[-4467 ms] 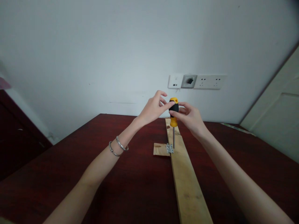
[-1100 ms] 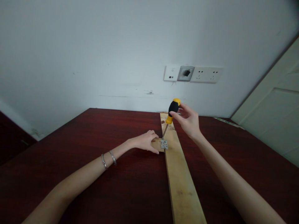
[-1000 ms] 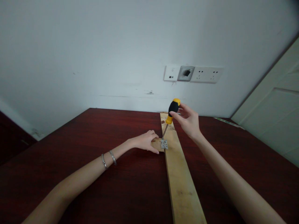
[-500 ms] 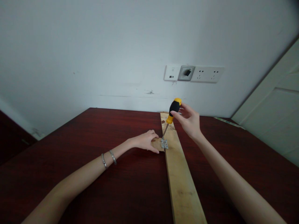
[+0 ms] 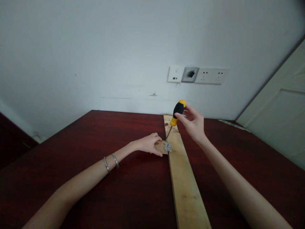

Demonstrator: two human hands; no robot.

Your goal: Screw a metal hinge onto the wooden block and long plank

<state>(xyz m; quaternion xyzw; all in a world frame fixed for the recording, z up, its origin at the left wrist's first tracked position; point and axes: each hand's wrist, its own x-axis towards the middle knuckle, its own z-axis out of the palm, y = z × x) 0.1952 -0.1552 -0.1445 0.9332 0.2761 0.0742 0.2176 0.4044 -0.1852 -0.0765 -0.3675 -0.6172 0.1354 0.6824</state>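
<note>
Screwdriver [image 5: 178,109] slanting over a silver hinge [image 5: 167,146] at the plank's [image 5: 187,181] edge.
Yellow-and-black, it leans toward one o'clock in the right hand's [image 5: 194,124] fingertip grip; the left hand's [image 5: 147,144] grip spans the wood block [image 5: 160,148] at the hinge's nine o'clock. Tabletop [image 5: 133,190] spreads toward eight; its far edge lies at twelve.

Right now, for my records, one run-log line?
left hand: around block | right hand: screwdriver, tilted, tip at hinge | hinge: across block and board
</note>
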